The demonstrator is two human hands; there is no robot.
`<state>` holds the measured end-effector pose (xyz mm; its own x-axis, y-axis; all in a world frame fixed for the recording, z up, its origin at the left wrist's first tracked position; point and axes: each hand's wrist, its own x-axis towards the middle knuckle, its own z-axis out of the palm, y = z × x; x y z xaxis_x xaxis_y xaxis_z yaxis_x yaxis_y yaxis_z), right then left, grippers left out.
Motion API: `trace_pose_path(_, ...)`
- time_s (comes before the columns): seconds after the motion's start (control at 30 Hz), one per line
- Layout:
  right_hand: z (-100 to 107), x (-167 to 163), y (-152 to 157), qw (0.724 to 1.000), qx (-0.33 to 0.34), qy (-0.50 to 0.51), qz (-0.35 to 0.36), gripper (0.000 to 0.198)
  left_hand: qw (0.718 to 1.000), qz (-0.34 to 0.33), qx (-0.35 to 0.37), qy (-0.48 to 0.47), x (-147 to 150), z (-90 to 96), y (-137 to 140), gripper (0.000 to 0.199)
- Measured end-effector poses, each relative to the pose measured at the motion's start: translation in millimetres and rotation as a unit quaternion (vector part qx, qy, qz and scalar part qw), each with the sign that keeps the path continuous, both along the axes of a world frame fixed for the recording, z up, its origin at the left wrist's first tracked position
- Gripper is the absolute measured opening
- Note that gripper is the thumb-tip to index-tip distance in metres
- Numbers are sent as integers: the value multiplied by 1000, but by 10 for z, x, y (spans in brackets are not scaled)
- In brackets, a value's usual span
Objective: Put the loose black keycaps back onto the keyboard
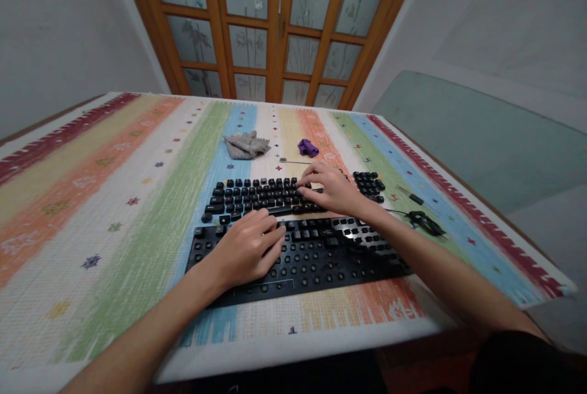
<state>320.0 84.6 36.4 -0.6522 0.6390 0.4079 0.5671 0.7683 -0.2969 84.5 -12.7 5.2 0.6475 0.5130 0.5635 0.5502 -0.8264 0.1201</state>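
Observation:
My left hand rests palm down over the left half of a black keyboard base, fingers bent and slightly apart, holding nothing that I can see. Most of the base shows bare key posts; a few keycaps sit along its far row. Beyond it lie rows of loose black keycaps, with a long space bar key at their near side. Over these rows my right hand reaches in, thumb and index finger brought together at a keycap. Its fingers partly hide what is between them.
A grey cloth and a crumpled purple cloth lie farther back. Near them is a thin tool with a wire end. More keycaps, a coiled black cable and a small black-handled tool are at right.

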Motion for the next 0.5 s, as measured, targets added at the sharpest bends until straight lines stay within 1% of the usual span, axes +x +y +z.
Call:
trace_pose_path(0.13, -96, -34, 484, 995, -67, -33, -63, 13, 1000, 12, 16, 7, -55, -19, 33, 25)
trace_pose_path(0.2, -135, -55, 640, 991, -100, -59, -61, 15, 1000, 18, 21, 9, -75, -24, 41, 25)
trace_pose_path(0.3, -170, -71, 774, 987, -130, -90, -34, 16, 999, 24, 27, 10, -94, -11, 45, 24)
trace_pose_path(0.5, -213, -77, 840, 985, -134, -110, -23, 14, 999, 28, 36, 17, -104, 10, 37, 24)
